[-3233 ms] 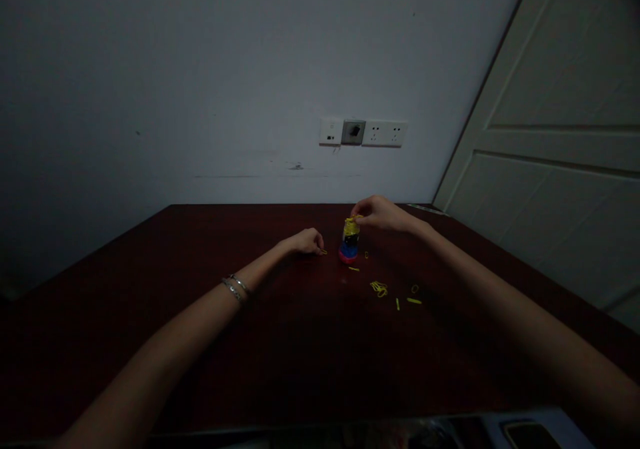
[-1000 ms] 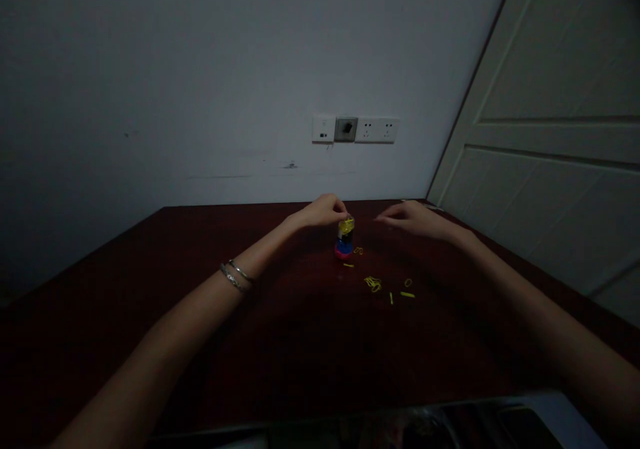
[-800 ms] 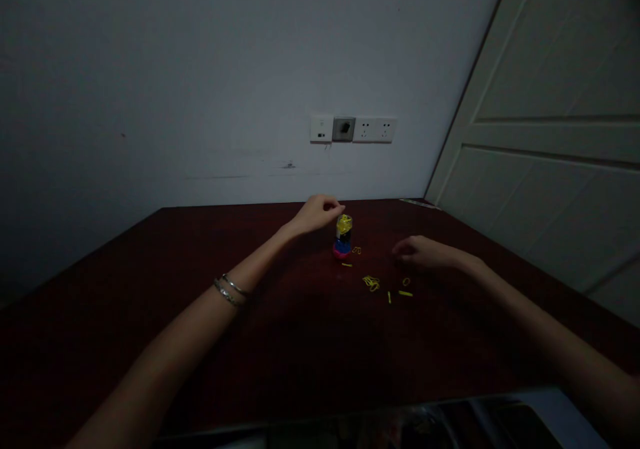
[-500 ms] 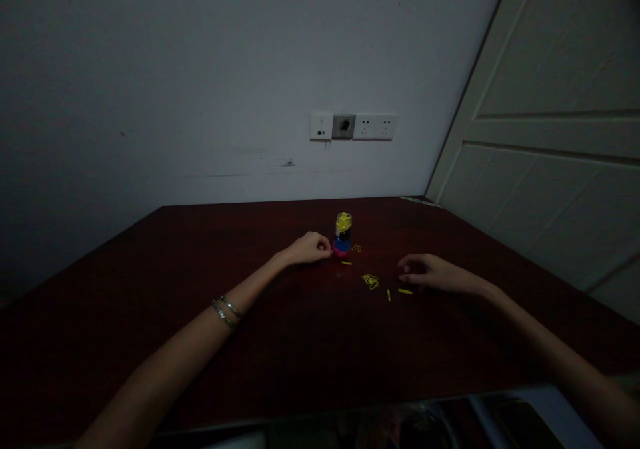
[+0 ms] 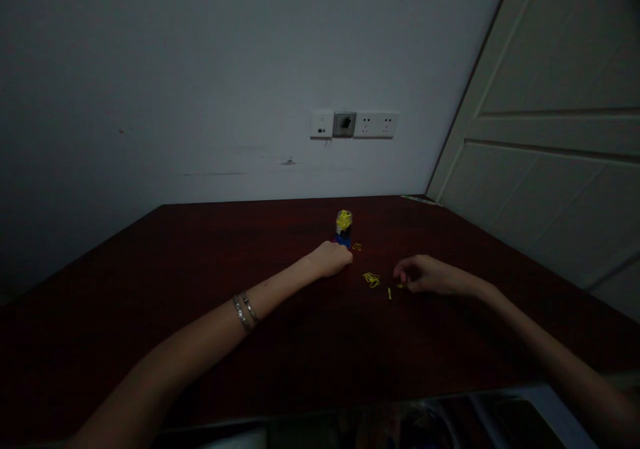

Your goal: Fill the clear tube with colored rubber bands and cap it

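Observation:
My left hand [image 5: 331, 259] is closed just in front of a clear jar [image 5: 344, 225] of yellow clips with a blue lower part; its fingertips and anything between them are hidden. To the right, my right hand [image 5: 413, 274] has thumb and fingers curled around the end of a yellow piece [image 5: 401, 286] on the table. A small yellow stick [image 5: 389, 293] lies just left of that hand. Between the hands is a little pile of yellow clips [image 5: 371, 279]. One more yellow clip [image 5: 357, 247] lies right of the jar.
The dark red table [image 5: 240, 235] meets a pale wall with sockets [image 5: 375, 125] behind it. A white panelled door [image 5: 555, 135] stands at the right. Below the table's front edge, various dim items show, including a dark flat object [image 5: 523, 422].
My left hand has moved right and nearer, covering the jar's base and the spot where a yellow stick lay. My right hand has shifted slightly left and down, over the yellow piece.

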{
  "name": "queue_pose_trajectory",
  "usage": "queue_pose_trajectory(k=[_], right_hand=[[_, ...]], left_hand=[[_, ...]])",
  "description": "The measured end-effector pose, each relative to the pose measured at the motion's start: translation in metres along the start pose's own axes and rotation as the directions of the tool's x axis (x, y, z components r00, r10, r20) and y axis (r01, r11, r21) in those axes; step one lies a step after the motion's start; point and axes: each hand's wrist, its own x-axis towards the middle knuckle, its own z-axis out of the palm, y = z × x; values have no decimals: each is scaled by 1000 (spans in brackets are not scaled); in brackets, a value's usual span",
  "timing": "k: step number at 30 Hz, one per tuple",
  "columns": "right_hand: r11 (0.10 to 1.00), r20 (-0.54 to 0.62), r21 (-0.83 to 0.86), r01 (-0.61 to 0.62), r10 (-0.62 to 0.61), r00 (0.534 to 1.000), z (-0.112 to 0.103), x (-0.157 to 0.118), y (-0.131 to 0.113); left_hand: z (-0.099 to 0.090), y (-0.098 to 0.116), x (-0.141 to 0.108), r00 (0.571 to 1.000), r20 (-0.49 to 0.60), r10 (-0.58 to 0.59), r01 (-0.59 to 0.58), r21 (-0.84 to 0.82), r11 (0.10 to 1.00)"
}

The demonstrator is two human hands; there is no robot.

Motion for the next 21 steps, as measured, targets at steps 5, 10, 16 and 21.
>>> queue_pose_trajectory(k=[5,10,16,21], right_hand=[[999,-42,-42,5,-7,999,1,0,0],[998,-72,60,26,-22,997,6,6,-1],[962,-107,256,93,-68,992,3,30,-15],[988,-242,91,124,-99,965,-10,59,-9]], left_hand=[[-3,3,6,999,-19,25,-25,23,999],[-5,13,9,999,-7,-35,34,-103,994],[-2,28,13,998,-57,-14,-1,-261,965],[1,24,9,996,-88,4,-31,-308,951]])
